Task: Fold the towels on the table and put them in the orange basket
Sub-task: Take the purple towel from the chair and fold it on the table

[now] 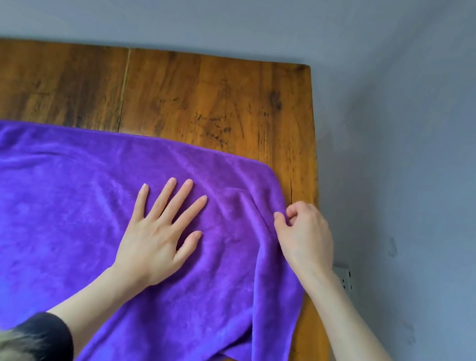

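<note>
A large purple towel (50, 211) lies spread over the wooden table (200, 100), running off the left of the view. Part of its right end hangs over the table's right edge. My left hand (157, 236) lies flat on the towel with fingers spread, pressing it down near the middle. My right hand (303, 236) is at the towel's right edge near the far corner, and its curled fingers pinch a ridge of the fabric there. The orange basket is not in view.
The table's right edge (313, 161) runs close to a grey wall (442, 152). A white wall socket (345, 277) sits low on that wall behind my right forearm. Bare wood shows beyond the towel toward the table's far edge.
</note>
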Action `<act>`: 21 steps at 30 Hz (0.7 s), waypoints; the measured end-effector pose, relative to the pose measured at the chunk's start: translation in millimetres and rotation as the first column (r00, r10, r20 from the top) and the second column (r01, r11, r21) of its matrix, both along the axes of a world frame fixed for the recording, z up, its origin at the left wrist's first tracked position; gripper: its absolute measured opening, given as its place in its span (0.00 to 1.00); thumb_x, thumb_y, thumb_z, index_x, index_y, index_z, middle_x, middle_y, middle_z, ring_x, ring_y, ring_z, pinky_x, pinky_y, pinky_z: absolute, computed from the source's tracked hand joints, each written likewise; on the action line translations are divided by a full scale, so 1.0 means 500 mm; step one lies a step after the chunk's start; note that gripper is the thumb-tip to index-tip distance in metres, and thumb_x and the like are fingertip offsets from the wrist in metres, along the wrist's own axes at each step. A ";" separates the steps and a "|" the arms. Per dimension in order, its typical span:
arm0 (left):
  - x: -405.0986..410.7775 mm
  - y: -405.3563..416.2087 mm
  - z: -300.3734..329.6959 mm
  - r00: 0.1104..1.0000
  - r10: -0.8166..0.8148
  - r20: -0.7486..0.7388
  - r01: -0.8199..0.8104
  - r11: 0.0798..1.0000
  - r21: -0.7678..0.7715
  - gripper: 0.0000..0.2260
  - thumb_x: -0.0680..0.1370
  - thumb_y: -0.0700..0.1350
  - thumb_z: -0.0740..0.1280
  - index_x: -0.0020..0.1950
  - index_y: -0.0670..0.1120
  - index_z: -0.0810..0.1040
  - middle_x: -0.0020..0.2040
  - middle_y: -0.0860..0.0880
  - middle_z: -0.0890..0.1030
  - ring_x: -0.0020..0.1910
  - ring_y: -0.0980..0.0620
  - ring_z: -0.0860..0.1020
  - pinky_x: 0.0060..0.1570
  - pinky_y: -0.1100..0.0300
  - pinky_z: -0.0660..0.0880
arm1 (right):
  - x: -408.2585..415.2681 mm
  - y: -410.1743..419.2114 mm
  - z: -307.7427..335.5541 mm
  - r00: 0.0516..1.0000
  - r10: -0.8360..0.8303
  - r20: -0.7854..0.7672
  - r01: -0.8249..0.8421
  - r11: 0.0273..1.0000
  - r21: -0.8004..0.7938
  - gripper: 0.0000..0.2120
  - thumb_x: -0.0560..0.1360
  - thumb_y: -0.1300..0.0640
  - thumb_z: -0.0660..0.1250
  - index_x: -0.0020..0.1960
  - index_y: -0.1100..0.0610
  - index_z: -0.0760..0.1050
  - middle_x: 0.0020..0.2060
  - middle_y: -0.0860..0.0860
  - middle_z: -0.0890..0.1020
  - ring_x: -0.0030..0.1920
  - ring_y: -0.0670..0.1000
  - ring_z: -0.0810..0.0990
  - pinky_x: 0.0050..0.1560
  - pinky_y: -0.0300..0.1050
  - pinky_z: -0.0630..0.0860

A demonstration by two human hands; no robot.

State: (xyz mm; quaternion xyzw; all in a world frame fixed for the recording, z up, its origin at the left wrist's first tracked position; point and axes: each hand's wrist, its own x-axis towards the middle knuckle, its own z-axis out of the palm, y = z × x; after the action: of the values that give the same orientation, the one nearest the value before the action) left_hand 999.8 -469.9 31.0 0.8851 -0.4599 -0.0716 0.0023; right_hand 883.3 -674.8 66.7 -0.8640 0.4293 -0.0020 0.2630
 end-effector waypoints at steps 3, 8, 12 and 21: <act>-0.002 -0.003 0.000 1.000 0.006 -0.006 -0.006 1.000 -0.012 0.25 0.78 0.58 0.50 0.74 0.53 0.62 0.76 0.48 0.60 0.75 0.46 0.55 0.72 0.39 0.50 | 0.012 -0.024 0.020 0.981 -0.033 0.192 0.053 0.993 -0.103 0.07 0.78 0.55 0.62 0.43 0.53 0.65 0.41 0.48 0.71 0.39 0.49 0.68 0.39 0.41 0.61; -0.001 -0.003 0.001 1.000 0.008 0.007 -0.008 1.000 -0.026 0.25 0.78 0.57 0.51 0.73 0.52 0.63 0.75 0.47 0.61 0.75 0.44 0.57 0.72 0.39 0.50 | 0.029 -0.067 0.020 0.966 -0.150 0.209 0.136 0.987 0.082 0.09 0.78 0.49 0.61 0.47 0.54 0.66 0.38 0.46 0.74 0.41 0.49 0.71 0.42 0.41 0.64; -0.001 -0.004 -0.001 1.000 0.012 0.007 -0.012 0.999 -0.032 0.25 0.78 0.57 0.51 0.73 0.52 0.63 0.75 0.47 0.61 0.75 0.44 0.57 0.72 0.39 0.50 | 0.004 -0.084 0.007 0.957 -0.259 0.129 0.226 0.948 0.224 0.09 0.78 0.47 0.60 0.46 0.53 0.73 0.39 0.47 0.75 0.44 0.50 0.74 0.46 0.40 0.65; -0.003 -0.008 0.010 0.998 0.028 -0.048 -0.030 0.999 -0.033 0.25 0.77 0.56 0.51 0.73 0.51 0.66 0.75 0.46 0.62 0.75 0.44 0.58 0.71 0.39 0.50 | -0.074 -0.082 0.013 0.970 -0.242 -0.033 0.242 0.942 0.233 0.07 0.74 0.58 0.68 0.50 0.59 0.79 0.46 0.53 0.80 0.47 0.53 0.77 0.47 0.39 0.67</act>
State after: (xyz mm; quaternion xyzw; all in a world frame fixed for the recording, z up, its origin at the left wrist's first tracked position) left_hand 998.3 -474.1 36.2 0.8895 -0.4480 -0.0846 0.0293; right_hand 846.3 -716.0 73.4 -0.7675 0.5298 0.0181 0.3604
